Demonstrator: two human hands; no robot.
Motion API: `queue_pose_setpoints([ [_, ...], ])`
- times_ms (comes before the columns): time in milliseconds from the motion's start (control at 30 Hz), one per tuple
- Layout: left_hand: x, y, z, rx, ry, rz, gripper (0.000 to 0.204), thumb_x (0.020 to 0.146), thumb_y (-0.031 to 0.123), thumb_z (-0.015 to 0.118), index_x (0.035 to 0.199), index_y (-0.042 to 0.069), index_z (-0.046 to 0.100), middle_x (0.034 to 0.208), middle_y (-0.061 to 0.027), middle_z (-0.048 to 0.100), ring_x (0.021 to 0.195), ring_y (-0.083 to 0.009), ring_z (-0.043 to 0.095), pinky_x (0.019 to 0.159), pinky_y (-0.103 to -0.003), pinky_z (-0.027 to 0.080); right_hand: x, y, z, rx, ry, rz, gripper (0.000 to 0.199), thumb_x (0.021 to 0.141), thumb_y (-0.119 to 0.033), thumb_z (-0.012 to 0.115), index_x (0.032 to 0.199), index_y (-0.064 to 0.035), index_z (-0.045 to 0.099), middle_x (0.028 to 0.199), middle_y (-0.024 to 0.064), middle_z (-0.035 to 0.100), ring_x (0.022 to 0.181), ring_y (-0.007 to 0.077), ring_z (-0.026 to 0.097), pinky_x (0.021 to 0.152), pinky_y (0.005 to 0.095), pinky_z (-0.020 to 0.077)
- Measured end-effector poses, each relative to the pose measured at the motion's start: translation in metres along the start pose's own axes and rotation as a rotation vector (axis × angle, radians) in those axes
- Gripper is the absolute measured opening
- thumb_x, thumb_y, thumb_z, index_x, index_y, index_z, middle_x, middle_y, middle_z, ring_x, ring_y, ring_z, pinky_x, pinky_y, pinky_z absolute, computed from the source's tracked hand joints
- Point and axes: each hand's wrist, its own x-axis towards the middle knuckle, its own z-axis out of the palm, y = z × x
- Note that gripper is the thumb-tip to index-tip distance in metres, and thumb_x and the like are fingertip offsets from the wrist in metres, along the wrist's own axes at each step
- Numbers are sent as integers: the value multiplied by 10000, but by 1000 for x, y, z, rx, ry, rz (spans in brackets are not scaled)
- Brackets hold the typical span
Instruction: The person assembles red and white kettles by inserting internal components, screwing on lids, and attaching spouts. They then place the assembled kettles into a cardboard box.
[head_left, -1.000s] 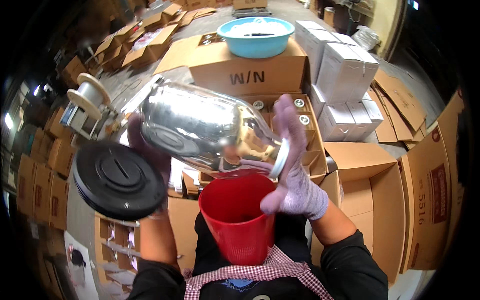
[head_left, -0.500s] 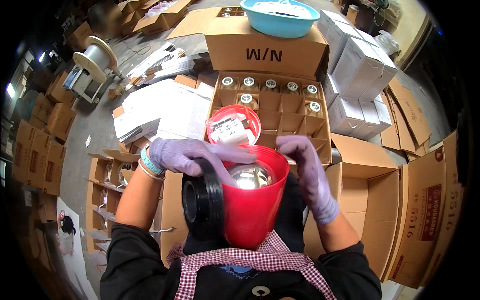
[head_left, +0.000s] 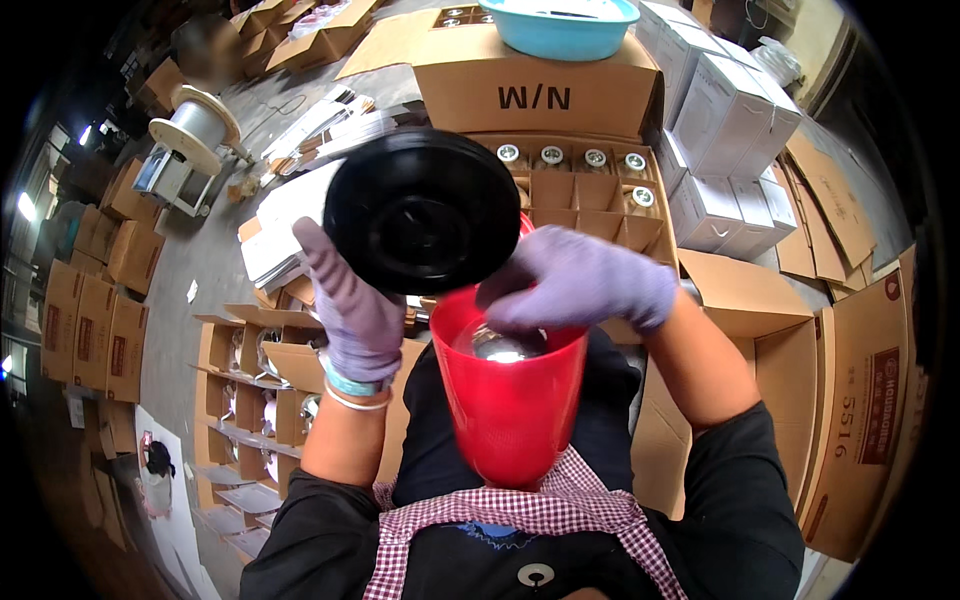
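A black round plastic part (head_left: 425, 215) with a ringed centre is raised and tilted, gripped at its lower left by my left hand (head_left: 355, 315) in a purple glove. Below it, a red plastic bucket-shaped shell (head_left: 510, 410) stands upright between my thighs. Inside its mouth sits a shiny silver rounded liner (head_left: 508, 345). My right hand (head_left: 585, 280), also gloved in purple, reaches over the shell's mouth. Its fingers are bent but apart at the liner's top, close to the black part's edge; some fingertips are hidden.
Ahead is a divided carton (head_left: 590, 225) with silver-topped bottles, and a blue basin (head_left: 565, 30) behind. White boxes (head_left: 725, 130) stack at the right, beside an open carton (head_left: 780, 380). Another divided carton (head_left: 275, 390) lies at the left, with a wire spool (head_left: 200, 125) farther off.
My left hand has lifted the black part from beside the shell and turned its round face toward me. My right hand has moved left from beside the shell to over its mouth.
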Motion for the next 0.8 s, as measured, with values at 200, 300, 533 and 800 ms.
queue_pose_setpoints([
  [200,-29,-9,8,535,-378,-41,672,913,608,594,1140,-19,678,1156,-137,686,1117,-264,637,994,-388,479,-35,44,25,791,470,-423,490,944,-406,582,1239,-20,645,1290,136,604,1250,261,554,1079,386,421],
  [300,-16,-1,3,491,-640,-103,582,897,554,624,1102,20,732,1186,-166,681,1267,-367,544,1125,-513,351,-42,48,40,654,402,-525,407,724,-298,797,1022,-23,767,1095,127,714,1175,299,612,1099,454,401],
  [533,-2,-1,-16,382,-861,-21,398,906,423,623,960,65,789,1088,-141,720,1192,-361,577,1145,-539,305,-28,55,37,448,362,-754,293,756,-236,710,976,-57,786,1034,102,726,1082,272,645,1143,486,340],
  [800,-30,5,-5,555,-749,3,576,899,575,505,921,76,793,1046,-113,738,1092,-321,627,1069,-483,370,-32,63,63,591,455,-671,290,843,-242,570,896,-25,755,1037,136,714,1106,306,626,1153,485,322],
])
